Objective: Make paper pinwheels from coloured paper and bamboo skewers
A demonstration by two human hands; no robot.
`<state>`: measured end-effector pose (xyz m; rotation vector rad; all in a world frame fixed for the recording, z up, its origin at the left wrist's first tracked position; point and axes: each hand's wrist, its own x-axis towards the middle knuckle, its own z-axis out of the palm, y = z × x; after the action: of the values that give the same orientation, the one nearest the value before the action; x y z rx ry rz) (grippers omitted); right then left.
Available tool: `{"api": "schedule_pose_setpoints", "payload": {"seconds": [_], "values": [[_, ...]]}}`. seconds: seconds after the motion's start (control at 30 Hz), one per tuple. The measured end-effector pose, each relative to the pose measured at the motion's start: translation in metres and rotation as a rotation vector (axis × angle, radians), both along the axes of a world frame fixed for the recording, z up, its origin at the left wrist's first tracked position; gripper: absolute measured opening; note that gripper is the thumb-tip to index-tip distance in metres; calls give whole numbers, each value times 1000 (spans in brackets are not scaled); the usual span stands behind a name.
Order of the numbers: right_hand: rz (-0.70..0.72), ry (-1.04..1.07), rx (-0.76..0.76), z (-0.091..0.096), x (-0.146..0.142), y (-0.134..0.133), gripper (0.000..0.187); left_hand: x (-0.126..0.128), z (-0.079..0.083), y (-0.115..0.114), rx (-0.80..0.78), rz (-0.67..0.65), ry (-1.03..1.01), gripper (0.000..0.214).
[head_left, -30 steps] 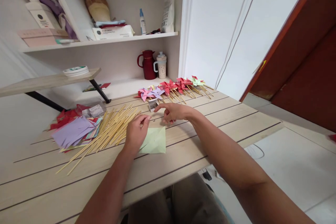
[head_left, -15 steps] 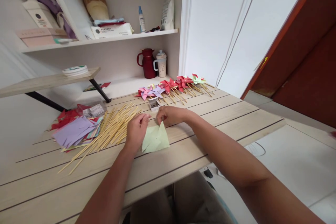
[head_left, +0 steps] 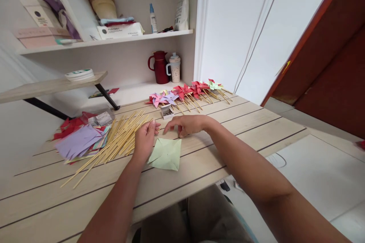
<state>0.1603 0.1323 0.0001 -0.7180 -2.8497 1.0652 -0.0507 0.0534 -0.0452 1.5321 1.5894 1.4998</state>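
Observation:
A pale green square of paper (head_left: 165, 154) with cuts running in from its corners lies flat on the table just in front of me. My left hand (head_left: 145, 136) rests at the paper's upper left, its thumb and fingers pressed together. Whatever they hold, if anything, is too small to make out. Above the paper's top edge is my right hand (head_left: 186, 124), fingers apart and index finger stretched toward the left hand, apart from the paper. Behind both hands stands a small open box (head_left: 167, 112) of tiny metallic pieces.
Thin wooden sticks (head_left: 121, 138) lie heaped left of my left hand, beside purple cut paper (head_left: 78, 142) and red paper (head_left: 67, 128). Finished pinwheels (head_left: 184, 92) line the table's back. A dark red jug (head_left: 161, 68) and a cup (head_left: 175, 69) stand behind them.
My right hand has let go of the paper's raised corner, and its fingers have spread. The green paper now lies flat, turned slightly and shifted a little toward me.

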Motion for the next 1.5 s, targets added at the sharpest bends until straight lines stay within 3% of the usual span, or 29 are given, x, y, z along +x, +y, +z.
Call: {"api": "schedule_pose_setpoints", "payload": {"seconds": [0.17, 0.23, 0.3, 0.4, 0.5, 0.6, 0.73, 0.8, 0.9, 1.13, 1.37, 1.5], "values": [[157, 2, 31, 7, 3, -8, 75, 1, 0, -1, -13, -13, -1, 52], [203, 5, 76, 4, -3, -10, 64, 1, 0, -1, -20, -29, 4, 53], [216, 18, 121, -2, -11, -10, 42, 1, 0, -1, -18, -46, 21, 53], [138, 88, 158, -9, -18, -6, 16, 1, -1, 0, -11, -64, 42, 53], [63, 168, 117, -10, -16, -1, 9, 1, 1, -1, -15, -55, 14, 54], [-55, 300, 85, -5, -12, 0, 5, 3, 8, -5, -40, -79, -139, 55], [-118, 579, -170, 3, -10, -8, 12, 4, 14, -12, -133, -167, -447, 64], [-145, 645, -327, 6, -11, -11, 17, 4, 14, -13, -169, -177, -558, 64], [-220, 690, -435, 7, -13, -14, 22, 5, 13, -13, -190, -256, -719, 62], [-444, 731, -421, 10, -10, -9, 20, 13, 23, -19, -225, -474, -819, 74], [-472, 729, -367, 13, -8, -10, 19, 11, 17, -19, -225, -390, -668, 53], [-454, 705, -356, 11, -9, -10, 20, 13, 16, -19, -225, -423, -667, 50]]}}
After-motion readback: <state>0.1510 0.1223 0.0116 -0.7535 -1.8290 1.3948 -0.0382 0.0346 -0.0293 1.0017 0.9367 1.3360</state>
